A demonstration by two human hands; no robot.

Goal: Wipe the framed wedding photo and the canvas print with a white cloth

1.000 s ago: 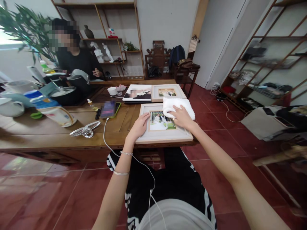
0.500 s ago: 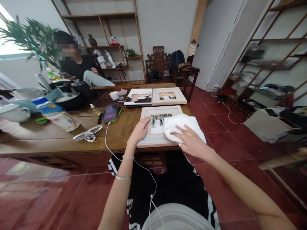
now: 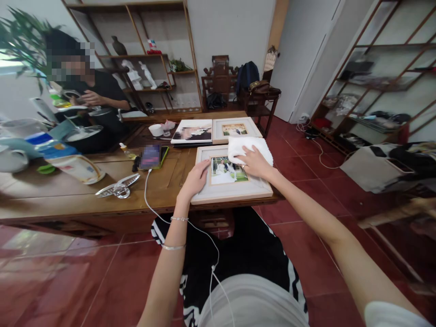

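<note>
A light wooden picture frame [image 3: 235,196] holding a photo of a couple lies flat at the table's near edge. My left hand [image 3: 196,180] grips its left side, fingers on the border. With fingers spread, my right hand [image 3: 255,162] presses a folded white towel [image 3: 264,146] onto the upper right of the frame. The towel covers that corner and a bit of the photo, and reaches the lower edge of a second picture frame [image 3: 257,126] behind. Beside that one lies a photo print [image 3: 192,131] on a dark stack.
On the wooden table [image 3: 170,181], to the left, are a phone [image 3: 151,156] with a white cable, a clear hair claw [image 3: 119,186], a dropper bottle [image 3: 127,151], a soft pouch [image 3: 73,161] and a small white cup [image 3: 156,131]. Another person [image 3: 98,86] sits across at far left.
My right hand has slid the towel up and away from me, from the frame's lower right to its upper right, uncovering more photo. My left hand keeps its hold. The view has shifted slightly.
</note>
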